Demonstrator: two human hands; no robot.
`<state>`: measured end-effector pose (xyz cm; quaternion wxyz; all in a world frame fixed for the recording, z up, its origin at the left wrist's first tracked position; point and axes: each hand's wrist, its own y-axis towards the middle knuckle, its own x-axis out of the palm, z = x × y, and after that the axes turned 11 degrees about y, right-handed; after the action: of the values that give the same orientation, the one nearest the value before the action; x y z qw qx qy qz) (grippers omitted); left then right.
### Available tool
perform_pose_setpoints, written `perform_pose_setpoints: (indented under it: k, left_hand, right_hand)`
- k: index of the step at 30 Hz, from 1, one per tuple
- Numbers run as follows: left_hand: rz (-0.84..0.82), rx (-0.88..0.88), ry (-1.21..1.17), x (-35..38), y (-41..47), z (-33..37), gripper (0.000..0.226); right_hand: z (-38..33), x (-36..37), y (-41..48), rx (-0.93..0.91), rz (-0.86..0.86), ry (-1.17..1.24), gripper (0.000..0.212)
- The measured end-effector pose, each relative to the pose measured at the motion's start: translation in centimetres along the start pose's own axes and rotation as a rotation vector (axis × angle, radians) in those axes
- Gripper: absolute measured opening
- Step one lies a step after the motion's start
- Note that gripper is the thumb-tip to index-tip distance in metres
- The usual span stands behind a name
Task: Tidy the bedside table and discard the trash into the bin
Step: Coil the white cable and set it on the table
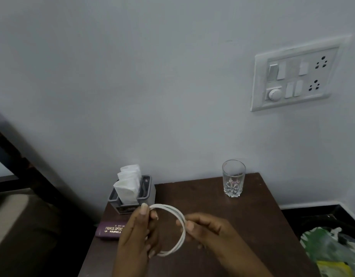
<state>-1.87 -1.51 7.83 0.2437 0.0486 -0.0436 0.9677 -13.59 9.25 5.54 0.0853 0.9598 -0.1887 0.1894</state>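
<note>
Over the front edge of the bedside table (pixel 212 206) the left hand (pixel 136 234) grips the coiled white cable (pixel 184 234) and the right hand (pixel 206 228) pinches its loop, so I judge the loops should be kept even and snug.

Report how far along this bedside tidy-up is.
Done, apparently: plastic wrappers already lie in the bin. In hand: left hand and right hand hold the white cable looped above the table. Left: set the coil down, perhaps straighten the spectacle case beside the holder; the glass stands upright.
</note>
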Motion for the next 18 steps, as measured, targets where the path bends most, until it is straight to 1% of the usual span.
perform_pose_setpoints:
  k: [1, 3, 5, 6, 7, 9, 12, 13, 14, 15, 16, 17, 18]
  left_hand:
    - [-0.011, -0.009, -0.098, 0.5, 0.2, 0.3, 0.031]
    - [-0.055, -0.011, -0.172, 0.7, 0.2, 1.1, 0.030]
    - [-0.045, -0.046, -0.254, 1.0, 0.5, 1.7, 0.029]
    - [-0.019, -0.083, -0.291, 1.0, 0.7, 2.2, 0.029]
    - [-0.006, -0.079, -0.342, 1.0, 1.1, 1.9, 0.030]
    - [0.020, -0.072, -0.405, 1.6, 1.4, 1.6, 0.032]
    - [0.107, -0.082, -0.408, 3.3, 0.8, 0.5, 0.033]
    - [0.141, -0.100, -0.410, 3.8, 0.6, 0.4, 0.033]
    - [0.168, -0.091, -0.390, 4.3, 0.5, 0.2, 0.034]
    - [0.179, -0.067, -0.400, 4.5, 0.6, -0.4, 0.034]
    - [0.148, -0.065, -0.404, 5.0, 0.6, -0.2, 0.035]
    - [0.151, -0.060, -0.357, 5.0, 0.8, -0.7, 0.035]
    - [0.101, -0.064, -0.387, 4.8, 0.6, -0.9, 0.035]
  right_hand:
    - [0.1, -0.5, 0.0, -0.004, 0.018, -0.022, 0.022]
    - [-0.7, -0.5, -0.2, -0.007, -0.005, -0.049, 0.017]
    - [-0.7, -0.3, -0.5, 0.015, -0.039, -0.081, 0.015]
    - [-0.3, -0.2, -0.5, 0.021, -0.042, -0.083, 0.015]
    - [-0.2, 0.1, -0.4, 0.010, -0.029, -0.062, 0.016]
    - [0.2, 0.8, 0.2, -0.032, 0.109, 0.064, 0.022]
    - [1.0, 2.5, 1.2, -0.147, 0.343, 0.291, 0.050]
    - [1.3, 2.9, 1.4, -0.176, 0.383, 0.335, 0.057]
    - [1.5, 3.5, 1.5, -0.210, 0.410, 0.391, 0.057]
    - [1.5, 4.0, 1.6, -0.237, 0.426, 0.416, 0.053]
    - [1.3, 4.6, 1.5, -0.251, 0.433, 0.437, 0.048]
    - [1.5, 4.8, 1.4, -0.257, 0.443, 0.427, 0.043]
    - [1.5, 5.1, 1.2, -0.257, 0.427, 0.469, 0.033]
